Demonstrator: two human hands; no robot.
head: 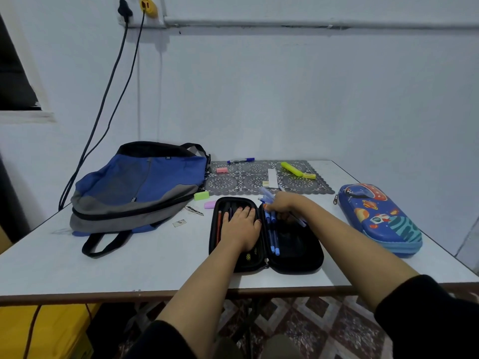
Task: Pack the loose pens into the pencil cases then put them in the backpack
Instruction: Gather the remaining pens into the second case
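**Black case open, pens going in**

The black pencil case [303, 255] lies unzipped and spread flat near the front middle of the desk [103, 268], two dark halves side by side. The left hand [239, 226] rests on its left half, fingers straight and spread. The right hand [283, 206] sits over the far end of the right half, fingers curled round a bunch of blue pens [268, 196]; a few of them reach down into that half.

A blue and grey backpack [140, 187] lies flat at the left. A space-print pencil case [378, 218], zipped, lies at the right.

The left hand hides most of what sits in the left half; only some thin reddish and dark shafts show. The number of pens in the right hand's grip cannot be made out.
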